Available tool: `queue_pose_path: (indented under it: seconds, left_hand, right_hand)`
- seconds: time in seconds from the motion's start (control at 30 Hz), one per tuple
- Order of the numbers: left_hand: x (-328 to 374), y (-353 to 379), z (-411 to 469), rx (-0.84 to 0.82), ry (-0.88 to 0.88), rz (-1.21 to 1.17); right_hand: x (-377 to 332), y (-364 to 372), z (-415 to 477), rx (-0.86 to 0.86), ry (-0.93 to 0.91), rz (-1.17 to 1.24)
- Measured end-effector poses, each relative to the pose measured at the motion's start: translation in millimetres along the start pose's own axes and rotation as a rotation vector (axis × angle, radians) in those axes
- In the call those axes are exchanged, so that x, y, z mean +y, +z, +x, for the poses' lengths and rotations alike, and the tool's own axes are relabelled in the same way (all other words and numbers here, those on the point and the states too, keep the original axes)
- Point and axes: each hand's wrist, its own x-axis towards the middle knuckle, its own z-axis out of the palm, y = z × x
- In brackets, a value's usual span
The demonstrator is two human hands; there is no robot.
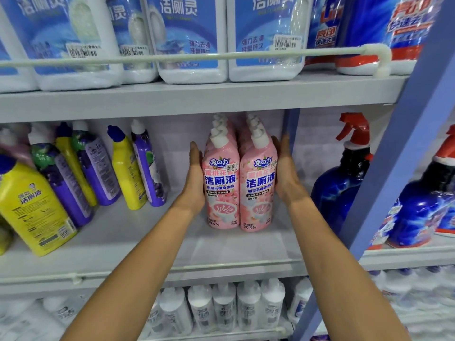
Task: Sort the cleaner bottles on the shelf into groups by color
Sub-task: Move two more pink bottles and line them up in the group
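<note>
Two rows of pink cleaner bottles with white caps stand upright at the right end of the middle shelf. My left hand lies flat against the left side of the left row. My right hand presses flat against the right side of the right row. The pink group sits squeezed between both palms. Further left, yellow bottles with blue caps and purple bottles lean mixed together.
A blue upright post borders the bay on the right, with blue spray bottles with red triggers beyond it. White-and-blue jugs fill the upper shelf behind a rail. White bottles stand on the lower shelf.
</note>
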Motion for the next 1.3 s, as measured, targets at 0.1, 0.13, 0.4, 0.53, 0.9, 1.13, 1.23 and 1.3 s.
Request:
queue_pose_path:
  seconds: [0.1, 0.13, 0.4, 0.53, 0.9, 1.13, 1.23, 1.3]
  left_hand:
    - [-20, -4, -18, 0.003, 0.097, 0.142]
    - [-29, -8, -21, 0.005, 0.141, 0.198]
    - [-60, -14, -14, 0.048, 0.228, 0.213]
    - [-61, -10, -15, 0.068, 0.245, 0.213]
    - [-51, -17, -29, 0.081, 0.176, 0.276]
    - [-39, -24, -32, 0.03, 0.138, 0.345]
    - [-30, -36, -34, 0.002, 0.104, 0.382]
    - [-25, -46, -40, -0.002, 0.082, 0.397]
  right_hand:
    - [15, 5, -33, 0.085, -0.127, -0.172]
    - [22, 5, -46, 0.096, -0.181, -0.251]
    - [44, 11, -61, 0.194, -0.344, -0.369]
    - [49, 21, -59, 0.291, -0.371, -0.351]
    - [40, 15, -73, 0.233, -0.295, -0.37]
    - [35, 9, -80, 0.2, -0.163, -0.426]
    - [33, 8, -87, 0.226, -0.101, -0.497]
    - [32, 9, -98, 0.261, -0.069, -0.569]
